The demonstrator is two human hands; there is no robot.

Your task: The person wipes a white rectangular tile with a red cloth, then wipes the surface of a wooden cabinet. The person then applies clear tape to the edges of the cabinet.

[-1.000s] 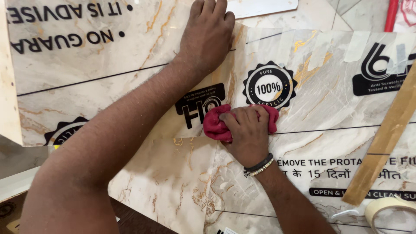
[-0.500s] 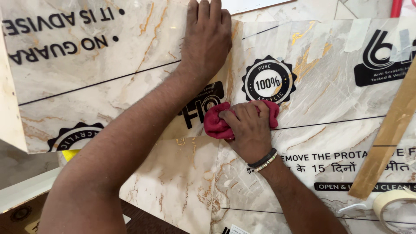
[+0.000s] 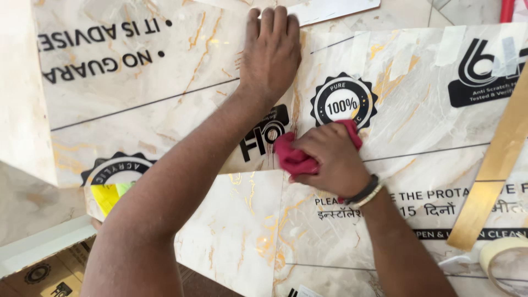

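Cloth [image 3: 294, 159] mostly hidden under clenched right hand [image 3: 330, 165]; left hand [image 3: 269, 52] flat, open, empty on marble sheet [image 3: 434, 115].

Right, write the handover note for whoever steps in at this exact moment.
Left hand: flat, palm down, on the marble-look sheet near its top edge.
Right hand: closed on a red cloth, pressed to the sheet by the round black seal.
Gold strip and tape roll lie at right, untouched.
Printed protective film is on the sheet; wiped area cannot be told.
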